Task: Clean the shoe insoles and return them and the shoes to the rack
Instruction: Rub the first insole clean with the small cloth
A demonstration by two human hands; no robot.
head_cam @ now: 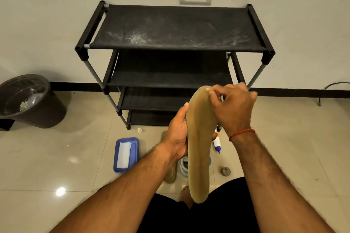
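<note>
I hold a long olive-tan insole [199, 147] upright in front of me. My left hand [178, 134] grips its left edge near the middle. At the insole's top end my right hand [232, 104] pinches the edge with thumb and fingertips. A second tan insole [170, 175] lies on the floor below my left hand. A pale shoe [184, 166] sits on the floor behind the held insole, mostly hidden. The black shoe rack [176, 43] stands against the wall, its top shelf dusty and its shelves bare.
A blue tray [134, 149] holding a white wipe lies on the floor left of the shoes. A white tube with a blue cap [216, 143] and a small round lid [225, 171] lie to the right. A dark bin [39, 111] stands at far left. A small white cap [139, 129] sits by the rack's foot.
</note>
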